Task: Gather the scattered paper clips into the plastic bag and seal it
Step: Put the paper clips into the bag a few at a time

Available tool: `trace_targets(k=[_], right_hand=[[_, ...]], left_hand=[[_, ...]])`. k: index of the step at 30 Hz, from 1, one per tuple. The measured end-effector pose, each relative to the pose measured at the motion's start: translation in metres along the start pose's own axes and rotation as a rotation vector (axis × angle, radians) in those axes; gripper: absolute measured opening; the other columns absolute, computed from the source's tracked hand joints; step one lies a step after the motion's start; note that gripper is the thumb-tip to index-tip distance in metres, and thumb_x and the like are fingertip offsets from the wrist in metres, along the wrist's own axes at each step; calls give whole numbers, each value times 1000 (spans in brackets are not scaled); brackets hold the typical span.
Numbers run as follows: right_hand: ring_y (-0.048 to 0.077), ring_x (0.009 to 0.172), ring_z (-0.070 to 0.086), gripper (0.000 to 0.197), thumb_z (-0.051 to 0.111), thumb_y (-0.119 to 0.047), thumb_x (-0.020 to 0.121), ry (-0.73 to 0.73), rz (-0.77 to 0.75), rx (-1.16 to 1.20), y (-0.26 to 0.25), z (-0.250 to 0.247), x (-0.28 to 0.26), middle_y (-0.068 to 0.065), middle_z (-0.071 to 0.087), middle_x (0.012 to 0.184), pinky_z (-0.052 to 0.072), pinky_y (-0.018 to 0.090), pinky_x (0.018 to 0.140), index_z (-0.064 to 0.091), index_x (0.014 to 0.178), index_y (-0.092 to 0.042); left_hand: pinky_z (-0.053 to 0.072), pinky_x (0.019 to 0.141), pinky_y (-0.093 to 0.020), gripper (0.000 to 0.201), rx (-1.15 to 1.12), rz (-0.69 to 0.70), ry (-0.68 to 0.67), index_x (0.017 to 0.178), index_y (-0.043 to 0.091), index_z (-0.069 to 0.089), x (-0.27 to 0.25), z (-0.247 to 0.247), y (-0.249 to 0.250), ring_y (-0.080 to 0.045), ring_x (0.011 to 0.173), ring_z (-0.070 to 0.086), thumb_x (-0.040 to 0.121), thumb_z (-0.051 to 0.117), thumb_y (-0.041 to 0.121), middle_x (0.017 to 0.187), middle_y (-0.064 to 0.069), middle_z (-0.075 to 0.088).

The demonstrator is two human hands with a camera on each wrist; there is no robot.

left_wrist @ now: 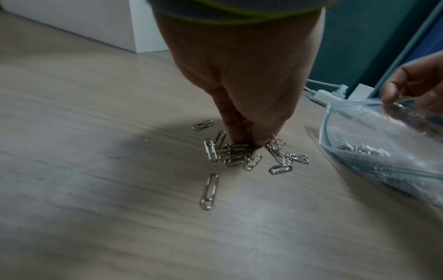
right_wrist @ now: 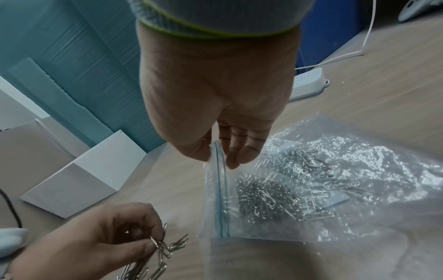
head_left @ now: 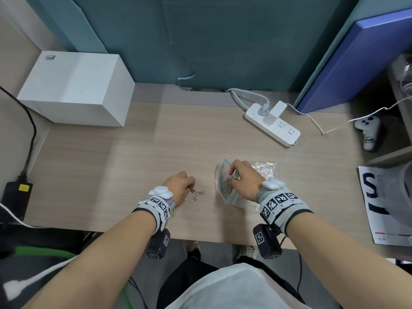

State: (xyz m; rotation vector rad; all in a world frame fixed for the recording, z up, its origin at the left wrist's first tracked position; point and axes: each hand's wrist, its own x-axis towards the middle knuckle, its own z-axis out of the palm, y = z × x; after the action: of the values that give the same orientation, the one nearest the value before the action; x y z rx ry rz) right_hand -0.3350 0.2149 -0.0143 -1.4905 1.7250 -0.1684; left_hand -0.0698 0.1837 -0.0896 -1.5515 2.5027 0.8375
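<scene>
Several silver paper clips [head_left: 196, 195] [left_wrist: 236, 153] lie scattered on the wooden desk [head_left: 156, 152]. My left hand [head_left: 181, 185] [left_wrist: 249, 141] [right_wrist: 153, 238] is down on the pile, its fingertips pinching a bunch of clips. To the right lies a clear plastic zip bag [head_left: 247, 186] [left_wrist: 388, 151] [right_wrist: 311, 189] with a blue seal strip, holding many clips. My right hand [head_left: 239, 175] [right_wrist: 219, 157] pinches the upper edge of the bag's mouth and holds it lifted open toward the left.
A white box [head_left: 75, 88] stands at the back left, a white power strip [head_left: 273, 123] with cables at the back right. A printed sheet [head_left: 385, 204] lies at the right edge, a black adapter [head_left: 15, 197] at the left.
</scene>
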Motion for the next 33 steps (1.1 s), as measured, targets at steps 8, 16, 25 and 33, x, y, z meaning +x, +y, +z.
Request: trace_targets(k=[8,16,25,33], right_hand=[[25,85,60,18,57,-14,90,7,11,15,-1,1,0,-2,50,103,49,38,76,54,102,-27],[25,84,58,19,57,-12,90,14,10,40,-2,1,1,-1,49,102,46,36,72,55,103,-25],[19,81,57,18,56,-13,90,6,2,49,1,8,0,-6,49,100,43,33,68,55,100,-28],[20,81,57,17,58,-14,91,-7,2,35,0,12,6,-5,48,103,47,36,71,54,101,-28]], left_hand=[[47,72,-26,14,-318,-81,104,83,28,70,16,-17,45,-13,77,60,78,71,15,83,7,62],[49,84,-31,35,-182,-3,-15,107,30,68,26,-12,47,-15,95,55,74,78,27,100,8,55],[49,78,-37,14,-34,10,-24,88,29,66,15,2,14,-17,98,50,82,72,17,100,10,54],[46,89,-33,35,-47,64,-80,105,35,69,-3,-15,-22,-15,106,51,71,81,36,107,13,56]])
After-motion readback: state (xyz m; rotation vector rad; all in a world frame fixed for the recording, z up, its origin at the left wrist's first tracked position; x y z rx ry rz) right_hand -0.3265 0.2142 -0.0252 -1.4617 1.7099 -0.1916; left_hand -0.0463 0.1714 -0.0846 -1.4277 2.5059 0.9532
